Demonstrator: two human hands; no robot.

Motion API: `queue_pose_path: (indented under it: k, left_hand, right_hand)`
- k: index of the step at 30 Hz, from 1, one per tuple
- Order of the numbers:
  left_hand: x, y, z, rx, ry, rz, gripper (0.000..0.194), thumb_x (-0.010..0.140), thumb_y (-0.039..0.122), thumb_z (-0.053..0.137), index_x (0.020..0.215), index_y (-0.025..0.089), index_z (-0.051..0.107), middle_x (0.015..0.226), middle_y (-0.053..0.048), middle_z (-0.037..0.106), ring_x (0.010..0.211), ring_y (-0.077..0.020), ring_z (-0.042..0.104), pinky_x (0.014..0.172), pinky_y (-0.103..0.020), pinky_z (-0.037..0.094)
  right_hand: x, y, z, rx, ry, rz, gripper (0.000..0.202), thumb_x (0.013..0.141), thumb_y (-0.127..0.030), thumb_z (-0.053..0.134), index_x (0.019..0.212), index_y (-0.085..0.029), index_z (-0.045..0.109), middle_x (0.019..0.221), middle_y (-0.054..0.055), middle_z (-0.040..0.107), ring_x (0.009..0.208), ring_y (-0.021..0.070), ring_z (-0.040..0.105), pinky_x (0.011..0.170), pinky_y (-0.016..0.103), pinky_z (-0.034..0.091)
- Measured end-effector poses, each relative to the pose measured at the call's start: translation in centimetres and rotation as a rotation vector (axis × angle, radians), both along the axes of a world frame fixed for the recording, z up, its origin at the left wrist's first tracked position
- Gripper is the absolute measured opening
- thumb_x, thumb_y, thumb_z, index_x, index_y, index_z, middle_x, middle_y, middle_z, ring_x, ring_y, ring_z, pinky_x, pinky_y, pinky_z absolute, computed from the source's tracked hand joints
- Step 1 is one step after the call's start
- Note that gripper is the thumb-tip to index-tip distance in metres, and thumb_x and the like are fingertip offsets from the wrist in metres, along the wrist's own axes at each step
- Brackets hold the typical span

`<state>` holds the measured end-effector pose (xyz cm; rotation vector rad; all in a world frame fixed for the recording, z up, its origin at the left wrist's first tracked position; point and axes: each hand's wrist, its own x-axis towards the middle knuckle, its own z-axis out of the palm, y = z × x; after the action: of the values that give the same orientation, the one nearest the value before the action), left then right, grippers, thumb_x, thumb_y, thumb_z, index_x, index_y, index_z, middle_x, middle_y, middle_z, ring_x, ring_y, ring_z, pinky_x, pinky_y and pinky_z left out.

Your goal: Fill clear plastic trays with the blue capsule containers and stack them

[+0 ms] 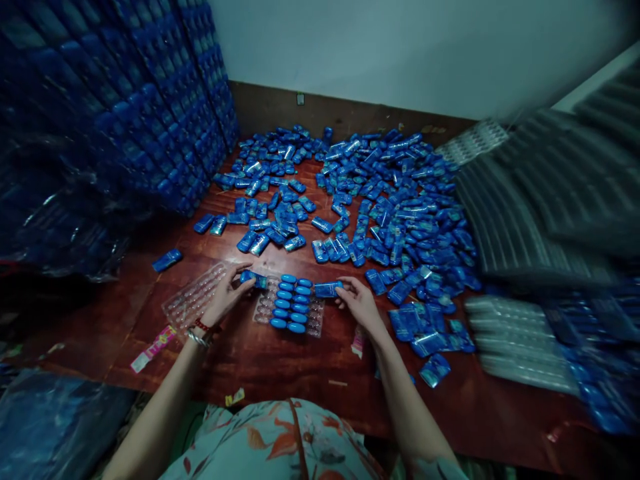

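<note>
My left hand pinches a small blue packet at the left edge of a clear plastic tray. In my right hand another blue packet is gripped by its right end, at the tray's right side. Between the hands, two columns of shiny blue oval pieces stand in the middle of the tray. Molded hollows show on both sides of them. A second clear tray lies tilted under and beside my left wrist, its hollows unfilled.
Many loose blue packets are heaped across the back and right of the red-brown table. Tall stacks of blue packs rise at left. Stacked clear trays stand at right, blurred. A pink strip lies near the front left.
</note>
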<state>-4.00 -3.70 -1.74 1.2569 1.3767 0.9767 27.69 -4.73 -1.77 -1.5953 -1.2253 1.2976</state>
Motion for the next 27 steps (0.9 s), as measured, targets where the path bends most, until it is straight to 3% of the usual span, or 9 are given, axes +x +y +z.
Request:
queue_pose_path:
  k: [2, 5, 8, 11, 14, 18, 23, 27]
  left_hand:
    - [-0.3, -0.2, -0.1, 0.061, 0.064, -0.034, 0.053, 0.071, 0.045, 0.068, 0.114, 0.017, 0.055, 0.102, -0.008, 0.062, 0.09, -0.0222, 0.061, 0.078, -0.037, 0.052]
    - [-0.4, -0.5, 0.0, 0.225, 0.252, -0.059, 0.044, 0.073, 0.043, 0.068, 0.108, 0.018, 0.061, 0.107, -0.009, 0.062, 0.101, -0.0248, 0.059, 0.09, -0.042, 0.048]
    - [0.2, -0.8, 0.4, 0.394, 0.449, -0.084, 0.033, 0.084, 0.036, 0.057, 0.111, 0.019, 0.059, 0.108, -0.009, 0.061, 0.1, -0.0224, 0.059, 0.089, -0.04, 0.048]
    - [1.2, -0.8, 0.7, 0.503, 0.641, -0.146, 0.028, 0.09, 0.029, 0.047, 0.116, 0.019, 0.054, 0.11, -0.01, 0.058, 0.1, -0.0209, 0.058, 0.086, -0.035, 0.049]
    - [1.8, -0.7, 0.7, 0.468, 0.872, -0.244, 0.027, 0.092, 0.021, 0.041, 0.117, 0.018, 0.05, 0.111, -0.011, 0.055, 0.092, -0.0195, 0.059, 0.077, -0.031, 0.05]
    - [1.8, -0.1, 0.7, 0.431, 1.07, -0.407, 0.026, 0.09, 0.011, 0.037, 0.111, 0.019, 0.05, 0.094, -0.006, 0.053, 0.077, -0.0161, 0.057, 0.068, -0.027, 0.047]
    - [1.6, 1.3, 1.2, 0.516, 1.121, -0.537, 0.025, 0.088, 0.008, 0.039, 0.109, 0.016, 0.05, 0.096, -0.01, 0.054, 0.085, -0.0207, 0.053, 0.076, -0.033, 0.045]
    - [2.1, 2.4, 2.2, 0.533, 1.173, -0.675, 0.023, 0.086, 0.006, 0.042, 0.105, 0.014, 0.052, 0.103, -0.011, 0.055, 0.093, -0.022, 0.052, 0.082, -0.035, 0.044]
  right_hand:
    - [0.1, -0.1, 0.1, 0.033, -0.045, -0.009, 0.038, 0.073, -0.042, 0.057, 0.102, -0.018, 0.056, 0.078, 0.002, 0.06, 0.058, 0.0157, 0.059, 0.05, 0.028, 0.048]
    - [-0.1, -0.4, 0.9, 0.209, -0.234, -0.007, 0.032, 0.079, -0.04, 0.054, 0.102, -0.018, 0.059, 0.087, 0.005, 0.063, 0.07, 0.0178, 0.061, 0.063, 0.031, 0.05]
    - [-0.6, -0.8, 1.6, 0.383, -0.377, 0.047, 0.025, 0.084, -0.034, 0.051, 0.101, -0.019, 0.06, 0.1, 0.008, 0.064, 0.087, 0.0199, 0.06, 0.077, 0.033, 0.049]
    - [-1.2, -1.1, 1.7, 0.462, -0.438, 0.147, 0.023, 0.088, -0.028, 0.046, 0.104, -0.019, 0.059, 0.1, 0.008, 0.063, 0.092, 0.02, 0.059, 0.084, 0.034, 0.047]
    - [-1.5, -1.4, 1.7, 0.488, -0.501, 0.213, 0.025, 0.09, -0.024, 0.041, 0.109, -0.019, 0.057, 0.101, 0.009, 0.062, 0.095, 0.02, 0.058, 0.087, 0.035, 0.047]
    - [-1.4, -1.5, 2.0, 0.488, -0.574, 0.291, 0.029, 0.091, -0.022, 0.039, 0.114, -0.021, 0.056, 0.105, 0.009, 0.061, 0.099, 0.0213, 0.057, 0.089, 0.038, 0.047]
    - [-1.3, -1.2, 2.8, 0.482, -0.614, 0.437, 0.034, 0.09, -0.017, 0.037, 0.119, -0.022, 0.053, 0.106, 0.009, 0.06, 0.102, 0.0216, 0.054, 0.092, 0.04, 0.046]
    - [-1.7, -0.9, 3.4, 0.423, -0.805, 0.545, 0.043, 0.086, -0.005, 0.032, 0.122, -0.017, 0.052, 0.106, 0.011, 0.058, 0.1, 0.0217, 0.053, 0.092, 0.04, 0.045]
